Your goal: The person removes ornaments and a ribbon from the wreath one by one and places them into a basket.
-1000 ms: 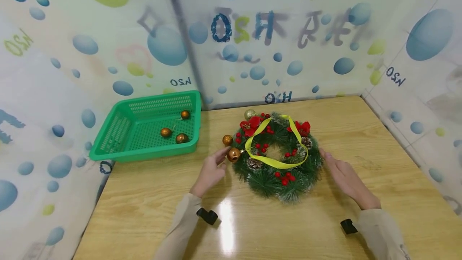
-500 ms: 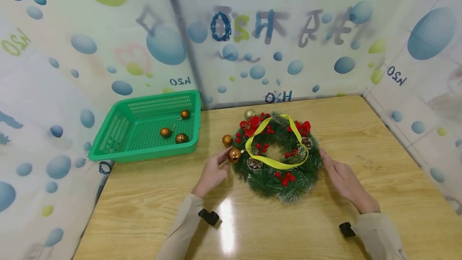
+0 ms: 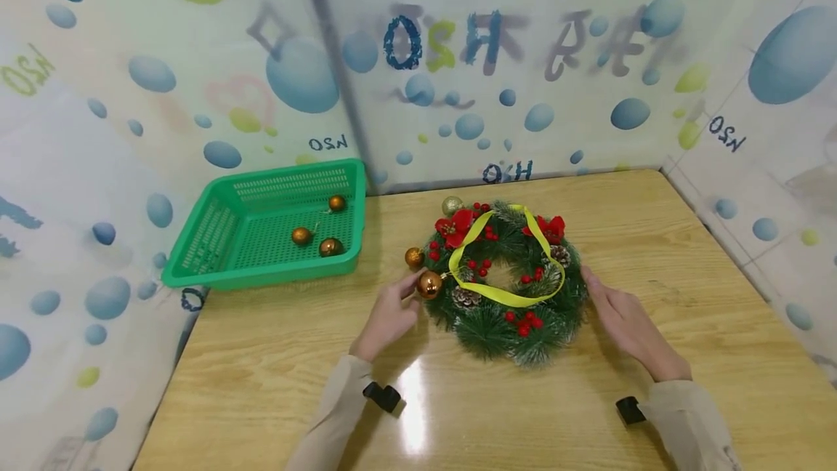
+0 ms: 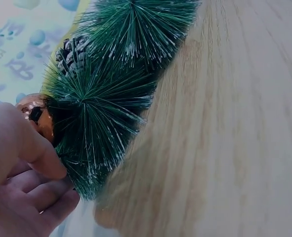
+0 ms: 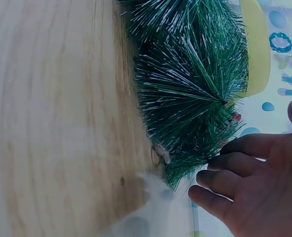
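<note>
Wreath (image 3: 487,336) lies flat on the table (image 3: 523,420), between the hands. Green basket (image 3: 261,278) sits back left, well apart from it. Patterned wall (image 3: 392,122) behind. Ribbon (image 3: 503,295) loops over the wreath top, partly across its centre hole. Copper ball (image 3: 430,285) at the wreath's left edge, right at the left hand's (image 3: 390,317) fingertips.

Counts: 3 basket balls (image 3: 301,236); 3 more at the wreath's left side: copper, orange ball (image 3: 415,258), pale gold ball (image 3: 452,206). 2 red flowers (image 3: 553,230), 2 pinecones (image 3: 466,299) visible. 2 black cuffs (image 3: 384,397), one per wrist.

Left hand: fingers loosely bent at wreath edge; can't tell if they pinch anything. Right hand (image 3: 629,327): not gripping, fingers near straight, tips at the right edge.

Basket shows only in head view. Left wrist view shows the left thumb close against the needles; right wrist view gives the right palm side and slightly spread fingers, head only the back.
</note>
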The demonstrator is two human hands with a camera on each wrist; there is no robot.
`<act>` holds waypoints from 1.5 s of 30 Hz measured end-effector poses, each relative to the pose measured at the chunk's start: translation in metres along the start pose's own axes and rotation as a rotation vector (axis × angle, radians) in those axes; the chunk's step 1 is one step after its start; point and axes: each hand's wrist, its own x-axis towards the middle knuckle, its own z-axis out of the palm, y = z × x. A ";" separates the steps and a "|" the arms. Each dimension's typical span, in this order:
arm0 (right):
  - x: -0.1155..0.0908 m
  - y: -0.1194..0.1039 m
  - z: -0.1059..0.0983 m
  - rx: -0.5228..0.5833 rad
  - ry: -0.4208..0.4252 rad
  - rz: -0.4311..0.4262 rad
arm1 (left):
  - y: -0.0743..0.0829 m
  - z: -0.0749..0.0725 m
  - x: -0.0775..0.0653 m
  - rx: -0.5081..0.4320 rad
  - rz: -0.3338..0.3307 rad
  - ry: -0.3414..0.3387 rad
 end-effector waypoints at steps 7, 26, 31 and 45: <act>0.008 0.001 0.000 0.015 -0.028 0.006 | -0.001 -0.001 -0.006 0.040 0.025 0.008; 0.027 0.007 -0.006 -0.011 -0.042 0.005 | 0.011 0.010 -0.032 0.165 0.140 -0.025; 0.033 0.008 -0.007 -0.003 -0.059 0.013 | 0.010 0.012 -0.036 0.137 0.116 -0.028; 0.044 0.011 -0.010 0.001 -0.077 0.038 | 0.013 0.023 -0.048 0.156 0.134 -0.006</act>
